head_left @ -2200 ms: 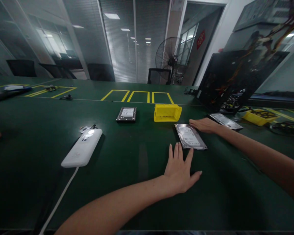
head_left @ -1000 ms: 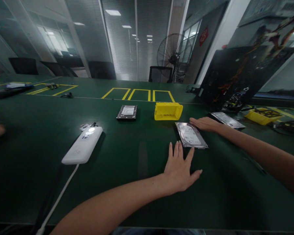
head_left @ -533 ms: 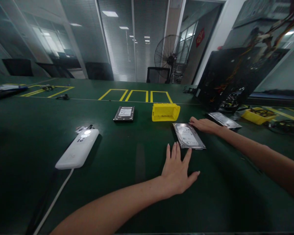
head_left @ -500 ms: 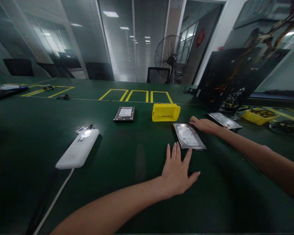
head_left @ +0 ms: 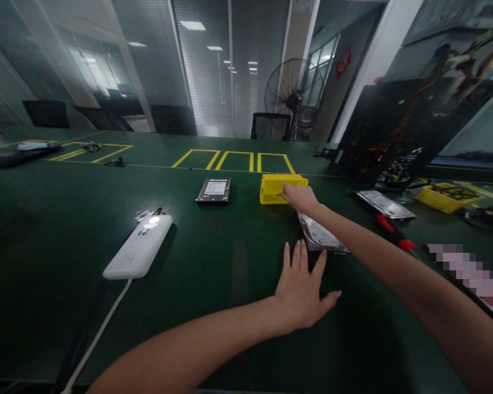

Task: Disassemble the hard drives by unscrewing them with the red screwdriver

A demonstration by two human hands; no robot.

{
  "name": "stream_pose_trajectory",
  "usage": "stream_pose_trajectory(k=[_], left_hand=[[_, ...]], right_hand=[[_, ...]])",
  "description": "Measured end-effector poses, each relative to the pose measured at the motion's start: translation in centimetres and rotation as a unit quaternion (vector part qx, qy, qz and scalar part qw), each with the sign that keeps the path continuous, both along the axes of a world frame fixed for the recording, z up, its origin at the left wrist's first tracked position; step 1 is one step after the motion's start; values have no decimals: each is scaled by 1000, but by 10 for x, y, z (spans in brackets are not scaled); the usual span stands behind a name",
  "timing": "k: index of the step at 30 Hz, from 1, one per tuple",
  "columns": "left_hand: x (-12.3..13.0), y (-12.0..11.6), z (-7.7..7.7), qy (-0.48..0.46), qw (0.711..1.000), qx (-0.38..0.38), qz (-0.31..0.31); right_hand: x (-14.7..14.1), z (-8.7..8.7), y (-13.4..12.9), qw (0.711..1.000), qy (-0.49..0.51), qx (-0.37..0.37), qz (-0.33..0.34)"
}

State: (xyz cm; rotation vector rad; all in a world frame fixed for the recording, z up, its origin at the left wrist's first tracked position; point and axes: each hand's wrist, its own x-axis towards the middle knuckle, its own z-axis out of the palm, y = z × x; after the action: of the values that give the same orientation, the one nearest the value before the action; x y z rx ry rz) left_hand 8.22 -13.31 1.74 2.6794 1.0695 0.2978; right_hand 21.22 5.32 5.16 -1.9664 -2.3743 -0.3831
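Note:
My left hand (head_left: 302, 293) lies on the green table with its fingers spread, holding nothing. Its fingertips are close to the near edge of a silver hard drive (head_left: 318, 232), which is partly covered by my right forearm. My right hand (head_left: 302, 198) is at the opening of a small yellow bin (head_left: 271, 190). Its fingers are pinched together. Whatever sits between them, if anything, is too small to make out. Another hard drive (head_left: 214, 190), label up, lies to the left of the bin.
A third drive (head_left: 384, 204) and a red-and-black screwdriver (head_left: 394, 230) lie right of my arm. Behind them stand an open black computer case (head_left: 402, 120) and another yellow bin (head_left: 441, 200) of cables. A white power bank (head_left: 142, 246) with a cable lies on the left.
My right hand has moved from the far right corner of the near drive up and left to the yellow bin. My left hand has stayed put. The screwdriver now shows.

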Motion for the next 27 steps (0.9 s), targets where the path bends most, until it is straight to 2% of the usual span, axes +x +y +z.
stream_pose_trajectory(k=[2, 5, 8, 11, 14, 18, 23, 27], left_hand=[[0, 0, 0, 3, 1000, 3, 1], [1, 1, -2, 5, 1000, 9, 3], [2, 1, -3, 6, 1000, 9, 3], [1, 0, -2, 7, 1000, 3, 1], [0, 0, -1, 4, 1000, 6, 1], [0, 1, -2, 7, 1000, 3, -2], [0, 0, -2, 5, 1000, 12, -4], [0, -1, -1, 7, 1000, 21, 2]], right_hand=[[13, 6, -8, 1000, 2, 13, -25], [48, 7, -33, 998, 4, 26, -62], [87, -5, -65, 992, 25, 39, -120], [113, -21, -91, 985, 24, 0, -173], [120, -32, -103, 985, 63, -45, -153], [114, -33, -103, 986, 77, -76, -127], [119, -31, -101, 993, -8, -98, -69], [125, -28, -102, 993, -73, -83, -29]])
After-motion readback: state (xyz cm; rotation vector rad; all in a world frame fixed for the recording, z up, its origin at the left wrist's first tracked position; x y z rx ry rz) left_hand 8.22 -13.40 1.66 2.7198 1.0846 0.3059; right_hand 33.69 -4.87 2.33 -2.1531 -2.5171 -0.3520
